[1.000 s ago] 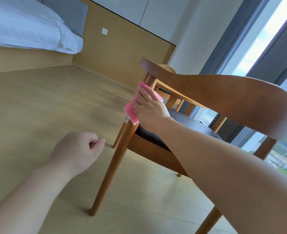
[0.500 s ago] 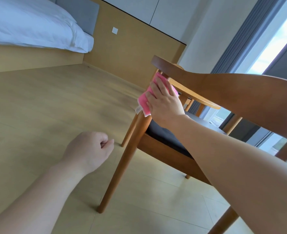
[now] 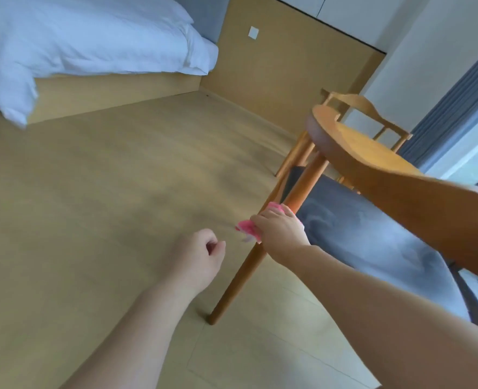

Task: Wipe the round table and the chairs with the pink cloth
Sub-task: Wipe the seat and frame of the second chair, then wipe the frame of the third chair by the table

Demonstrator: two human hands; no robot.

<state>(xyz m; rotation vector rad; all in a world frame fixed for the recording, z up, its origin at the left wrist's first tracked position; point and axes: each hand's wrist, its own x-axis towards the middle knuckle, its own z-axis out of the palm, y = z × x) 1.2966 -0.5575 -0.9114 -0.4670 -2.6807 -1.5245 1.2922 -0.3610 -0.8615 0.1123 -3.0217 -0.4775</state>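
Note:
A wooden chair (image 3: 378, 175) with a curved backrest and a dark grey seat cushion (image 3: 372, 240) fills the right side. My right hand (image 3: 281, 230) grips the pink cloth (image 3: 247, 227) wrapped around the chair's front leg (image 3: 238, 279), at about seat height. My left hand (image 3: 201, 256) hovers to the left of that leg, fingers curled, holding nothing. Beyond the backrest shows part of the round wooden table (image 3: 372, 144).
A second wooden chair (image 3: 367, 110) stands behind the table by the grey curtain (image 3: 454, 108). A bed with white bedding (image 3: 86, 46) sits at the far left on a wooden base. Light wood floor (image 3: 120, 192) stretches between the bed and the chair.
My right hand has slid the pink cloth down the chair leg, from just under the backrest to about seat height. The view has tilted downward. My left hand stays curled beside the leg.

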